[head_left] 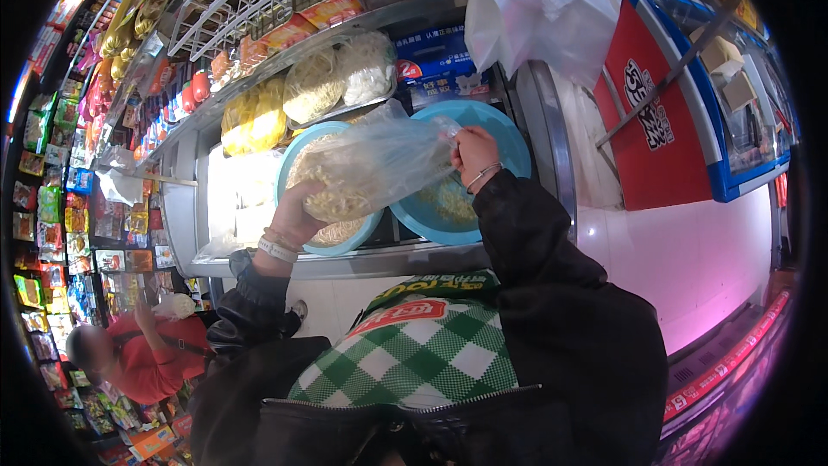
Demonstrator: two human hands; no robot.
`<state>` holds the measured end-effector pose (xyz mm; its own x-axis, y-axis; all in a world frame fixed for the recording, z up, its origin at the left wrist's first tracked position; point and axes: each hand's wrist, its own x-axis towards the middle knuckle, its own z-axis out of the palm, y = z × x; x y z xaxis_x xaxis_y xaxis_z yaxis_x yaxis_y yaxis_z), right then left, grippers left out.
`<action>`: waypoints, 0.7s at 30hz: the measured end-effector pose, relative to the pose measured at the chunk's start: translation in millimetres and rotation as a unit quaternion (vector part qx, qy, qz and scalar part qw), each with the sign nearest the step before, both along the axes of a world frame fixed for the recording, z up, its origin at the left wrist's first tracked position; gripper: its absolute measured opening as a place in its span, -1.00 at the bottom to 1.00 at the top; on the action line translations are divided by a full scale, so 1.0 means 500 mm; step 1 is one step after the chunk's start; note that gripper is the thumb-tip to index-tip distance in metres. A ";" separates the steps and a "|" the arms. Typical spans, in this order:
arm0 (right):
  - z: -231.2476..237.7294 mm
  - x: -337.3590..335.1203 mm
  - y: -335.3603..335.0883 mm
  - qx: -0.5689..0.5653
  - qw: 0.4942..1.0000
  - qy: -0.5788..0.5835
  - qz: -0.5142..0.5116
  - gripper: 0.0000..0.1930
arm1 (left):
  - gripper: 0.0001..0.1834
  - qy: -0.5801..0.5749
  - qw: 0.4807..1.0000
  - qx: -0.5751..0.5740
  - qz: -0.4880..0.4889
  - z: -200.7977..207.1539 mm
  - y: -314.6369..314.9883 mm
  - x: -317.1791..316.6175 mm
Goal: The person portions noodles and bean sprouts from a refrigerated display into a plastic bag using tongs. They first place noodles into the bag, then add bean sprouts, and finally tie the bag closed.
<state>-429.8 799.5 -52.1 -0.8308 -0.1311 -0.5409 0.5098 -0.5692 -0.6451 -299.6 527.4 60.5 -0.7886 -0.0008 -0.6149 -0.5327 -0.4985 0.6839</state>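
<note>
A clear plastic bag of pale, thin strands, noodles or sprouts, hangs stretched between my hands over two light blue basins. My left hand cups the bag's full lower end, its fingers curled against the plastic and partly hidden beneath it. At the other end, my right hand is closed round the gathered neck. The left basin holds similar pale strands and is largely covered by the bag. In the right basin a smaller heap of pale pieces lies at the bottom.
Behind the basins sit bagged yellow food and bagged pale strands. White plastic bags hang at the far right, beside a red and blue freezer. A person in red stands at lower left near packed shelves.
</note>
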 end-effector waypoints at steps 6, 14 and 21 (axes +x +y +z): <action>-0.007 0.001 -0.011 0.019 1.000 -0.005 -0.010 -0.89 | -0.45 -0.003 1.000 0.001 0.006 0.010 0.005 -0.002; -0.019 0.003 -0.022 0.049 0.999 -0.018 -0.015 -0.97 | -0.46 0.008 1.000 -0.003 0.016 0.014 0.003 -0.003; -0.027 0.004 -0.029 0.051 0.998 0.005 -0.023 -0.99 | -0.49 0.016 0.999 -0.049 0.014 0.020 0.005 -0.001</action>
